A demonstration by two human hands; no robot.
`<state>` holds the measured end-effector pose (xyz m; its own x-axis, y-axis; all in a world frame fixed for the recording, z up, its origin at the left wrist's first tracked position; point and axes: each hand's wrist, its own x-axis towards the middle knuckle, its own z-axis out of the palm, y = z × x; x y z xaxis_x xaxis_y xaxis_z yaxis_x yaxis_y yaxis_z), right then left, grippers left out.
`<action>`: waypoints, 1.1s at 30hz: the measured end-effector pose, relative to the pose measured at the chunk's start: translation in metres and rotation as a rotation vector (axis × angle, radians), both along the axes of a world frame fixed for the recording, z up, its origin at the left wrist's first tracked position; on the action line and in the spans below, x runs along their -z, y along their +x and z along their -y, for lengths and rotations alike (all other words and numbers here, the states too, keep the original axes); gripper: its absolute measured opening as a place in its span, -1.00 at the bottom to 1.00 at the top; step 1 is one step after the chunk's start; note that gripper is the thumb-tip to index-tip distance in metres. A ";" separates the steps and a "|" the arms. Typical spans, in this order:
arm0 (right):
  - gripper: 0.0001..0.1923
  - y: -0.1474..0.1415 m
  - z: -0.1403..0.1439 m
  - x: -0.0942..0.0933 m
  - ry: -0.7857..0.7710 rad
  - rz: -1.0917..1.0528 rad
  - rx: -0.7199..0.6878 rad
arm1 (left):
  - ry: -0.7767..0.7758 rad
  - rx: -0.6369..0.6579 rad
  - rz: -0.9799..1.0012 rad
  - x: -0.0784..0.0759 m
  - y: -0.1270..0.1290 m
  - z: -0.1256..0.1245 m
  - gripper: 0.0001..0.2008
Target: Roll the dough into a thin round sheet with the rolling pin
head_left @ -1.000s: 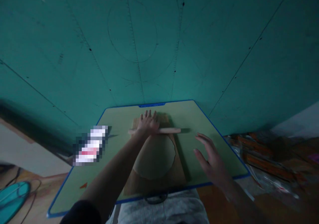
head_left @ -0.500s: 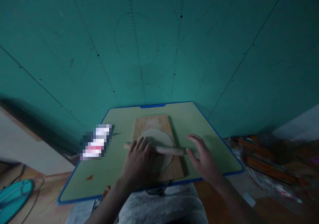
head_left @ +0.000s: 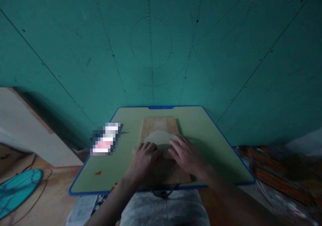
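Observation:
My left hand (head_left: pixel 146 159) and my right hand (head_left: pixel 187 155) lie palm down, side by side, over the near half of a flat round of pale dough (head_left: pixel 158 137). The dough rests on a wooden board (head_left: pixel 158 122). The board lies on a green tabletop with a blue rim (head_left: pixel 211 132). The wooden rolling pin is almost wholly covered by my palms, which press on it. Fingers of both hands point away from me.
A blurred white and pink packet (head_left: pixel 105 138) sits at the tabletop's left edge. A teal wall (head_left: pixel 161 45) rises right behind the table. A teal fan guard (head_left: pixel 17 189) lies on the floor to the left. Cluttered packages (head_left: pixel 276 175) lie at the right.
My left hand has drawn the rolling pin from the board's far end back toward me over the dough. My right hand has come in from the right onto the pin.

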<state>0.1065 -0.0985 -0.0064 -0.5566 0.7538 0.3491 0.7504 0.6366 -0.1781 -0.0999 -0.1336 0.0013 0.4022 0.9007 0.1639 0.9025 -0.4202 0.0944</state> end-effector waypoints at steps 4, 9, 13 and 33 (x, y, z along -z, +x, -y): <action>-0.58 0.008 0.019 0.011 0.027 0.035 0.045 | 0.115 -0.016 0.010 0.012 -0.009 -0.027 -0.63; -0.49 0.019 0.029 0.023 0.076 0.012 0.108 | 0.111 -0.036 -0.013 0.015 0.015 -0.074 -0.50; -0.54 0.034 0.006 0.028 0.071 -0.025 0.194 | -0.003 -0.003 -0.024 0.006 0.044 -0.117 -0.49; -0.44 0.013 0.036 0.022 -0.017 -0.067 0.189 | 0.038 0.070 -0.033 0.012 0.035 -0.104 -0.47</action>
<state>0.1197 -0.1345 -0.0289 -0.3809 0.8488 0.3667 0.8423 0.4821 -0.2409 -0.0649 -0.0291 -0.0106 0.4698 0.8635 0.1833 0.8731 -0.4852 0.0478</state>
